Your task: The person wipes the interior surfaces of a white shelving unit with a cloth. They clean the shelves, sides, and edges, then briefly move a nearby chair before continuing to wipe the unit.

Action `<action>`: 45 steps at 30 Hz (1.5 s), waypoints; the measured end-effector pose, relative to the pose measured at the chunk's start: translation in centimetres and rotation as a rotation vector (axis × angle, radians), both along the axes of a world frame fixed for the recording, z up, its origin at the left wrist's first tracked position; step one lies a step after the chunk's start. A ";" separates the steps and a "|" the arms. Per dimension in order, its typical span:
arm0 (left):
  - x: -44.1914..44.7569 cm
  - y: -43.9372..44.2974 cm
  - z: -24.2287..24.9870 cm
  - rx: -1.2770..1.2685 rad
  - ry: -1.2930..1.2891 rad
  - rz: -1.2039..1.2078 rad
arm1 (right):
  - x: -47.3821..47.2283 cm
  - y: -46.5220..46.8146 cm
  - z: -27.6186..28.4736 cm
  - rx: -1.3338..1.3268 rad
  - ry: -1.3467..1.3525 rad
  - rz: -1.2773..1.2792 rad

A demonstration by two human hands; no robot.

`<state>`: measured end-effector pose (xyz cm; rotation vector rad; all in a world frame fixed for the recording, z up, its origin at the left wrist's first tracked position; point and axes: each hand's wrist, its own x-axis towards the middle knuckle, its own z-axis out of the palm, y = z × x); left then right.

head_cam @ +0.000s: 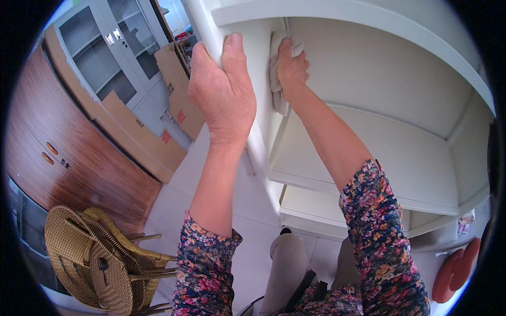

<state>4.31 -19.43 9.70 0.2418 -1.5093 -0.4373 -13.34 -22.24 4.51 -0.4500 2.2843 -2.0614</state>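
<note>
In front of me stands a cream-white open shelf cabinet (367,154) with several shelves. My left hand (225,91) grips the rounded front edge (215,43) of its left side panel, with the thumb on the inner side. Inside the upper compartment, my right hand (293,67) holds a folded pale cloth (275,75). The cloth lies against the inner face of the left panel, close to the back corner. Part of it is hidden behind the fingers.
At left are a brown wooden cabinet (91,158), cardboard sheets (138,138) leaning on a glass-door metal cabinet (114,51), and a woven wicker chair (106,260). A red object (454,272) lies on the pale tiled floor (253,252) at lower right. A shelf board (348,12) crosses above my right hand.
</note>
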 end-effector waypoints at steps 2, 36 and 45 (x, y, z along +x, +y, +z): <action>-0.2 -0.8 -0.4 -0.020 -0.003 0.049 | 0.1 0.2 -1.0 0.042 -0.080 0.122; 0.4 0.4 -0.3 0.032 -0.018 -0.029 | 2.9 1.4 -5.2 -0.301 0.304 0.026; 0.4 0.7 0.3 0.000 -0.001 -0.048 | -1.1 0.5 -4.2 -0.069 0.329 -0.089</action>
